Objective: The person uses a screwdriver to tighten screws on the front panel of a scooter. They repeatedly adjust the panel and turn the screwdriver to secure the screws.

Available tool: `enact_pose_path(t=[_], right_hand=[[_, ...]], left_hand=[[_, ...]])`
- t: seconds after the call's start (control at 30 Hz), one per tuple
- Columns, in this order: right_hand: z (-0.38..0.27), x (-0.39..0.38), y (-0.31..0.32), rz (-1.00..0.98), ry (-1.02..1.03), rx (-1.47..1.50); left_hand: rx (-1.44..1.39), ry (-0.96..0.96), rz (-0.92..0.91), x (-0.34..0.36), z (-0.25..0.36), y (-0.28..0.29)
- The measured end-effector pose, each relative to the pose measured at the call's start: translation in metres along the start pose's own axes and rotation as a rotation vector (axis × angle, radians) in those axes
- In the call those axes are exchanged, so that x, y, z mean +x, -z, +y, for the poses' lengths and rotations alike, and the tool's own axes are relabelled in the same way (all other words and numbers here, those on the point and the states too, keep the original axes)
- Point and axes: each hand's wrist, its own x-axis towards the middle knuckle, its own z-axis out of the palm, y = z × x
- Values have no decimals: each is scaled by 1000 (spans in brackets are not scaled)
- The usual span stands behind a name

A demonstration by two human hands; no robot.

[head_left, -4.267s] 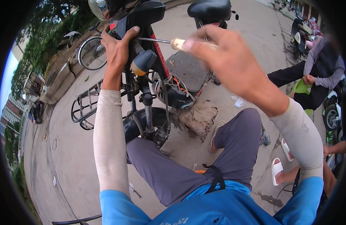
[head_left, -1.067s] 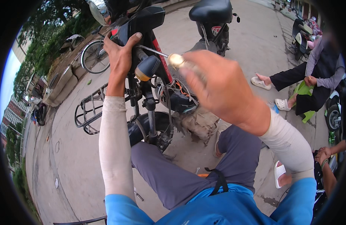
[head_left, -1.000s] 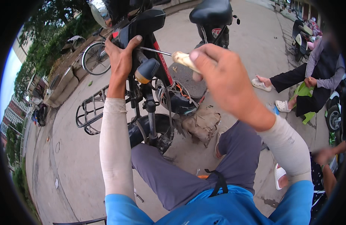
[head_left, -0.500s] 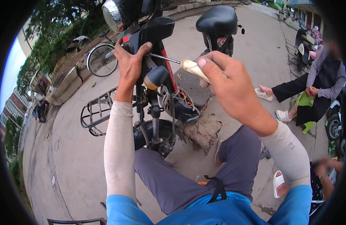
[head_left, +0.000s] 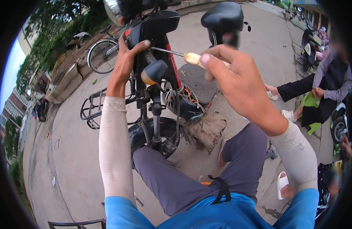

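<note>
My right hand (head_left: 240, 78) is closed round the pale, cream-coloured handle of a screwdriver (head_left: 192, 58). The screwdriver's thin metal shaft points left to the front of an electric scooter, and its tip ends close to my left thumb, hidden at the bodywork. My left hand (head_left: 126, 63) grips the side of the scooter's black front panel (head_left: 157, 26), thumb toward me and the other fingers partly hidden behind. Just below hangs a turn signal (head_left: 154, 72) with an amber lens. A red strip (head_left: 173, 65) runs down the scooter's front.
Loose wires (head_left: 189, 98) spill out by the scooter's footboard (head_left: 204, 82), above a crumpled brown cloth (head_left: 208, 129). A black rack (head_left: 91, 110) juts out left, near the front wheel (head_left: 139, 133). Behind is a black seat (head_left: 222, 20). A seated person (head_left: 334, 80) is at the right.
The screwdriver lies a little flatter, its handle raised slightly in my right hand. The scooter's front and turn signal have shifted slightly in view. My left hand keeps its grip.
</note>
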Motion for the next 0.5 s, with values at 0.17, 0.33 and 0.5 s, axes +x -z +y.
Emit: enact_pose_path(t=[0.17, 0.33, 0.5], right_hand=[[23, -2, -15, 159, 566, -361], [16, -4, -19, 151, 864, -743], [-7, 3, -20, 173, 369, -268]], left_hand=[[-119, 26, -120, -12, -7, 11], [-188, -15, -168, -16, -13, 17], [-206, -1, -147, -15, -19, 17]])
